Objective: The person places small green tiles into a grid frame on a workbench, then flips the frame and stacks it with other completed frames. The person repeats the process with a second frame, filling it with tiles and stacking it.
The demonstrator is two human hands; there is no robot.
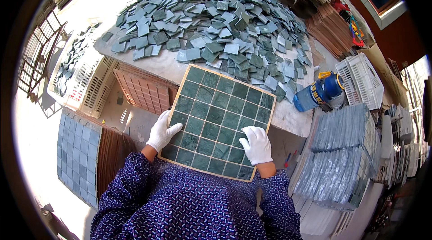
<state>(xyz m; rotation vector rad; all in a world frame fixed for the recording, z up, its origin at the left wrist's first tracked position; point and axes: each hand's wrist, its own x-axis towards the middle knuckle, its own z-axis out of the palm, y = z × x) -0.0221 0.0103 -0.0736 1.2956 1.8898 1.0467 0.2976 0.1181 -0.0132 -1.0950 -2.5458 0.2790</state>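
Note:
A square board of dark green marbled tiles (211,115), set in a grid with a tan rim, leans tilted in front of me. My left hand (161,132), in a white knitted glove, is closed on the board's left edge, its thumb lying over the tiles. Gloved in white too, my right hand (258,146) rests on the tiles near the right edge. Its fingers are bent and its thumb is apart from them. No loose tile shows between them. Behind the board, a big heap of loose green tiles (216,19) covers much of the stone-coloured table (294,123).
A blue water jug (317,92) stands at the table's right corner. White plastic crates (360,80) and wrapped tile stacks (337,150) lie to the right. On the left are a crate of tile pieces (85,82), brown grid trays (141,90) and a stack of tiled boards (78,150).

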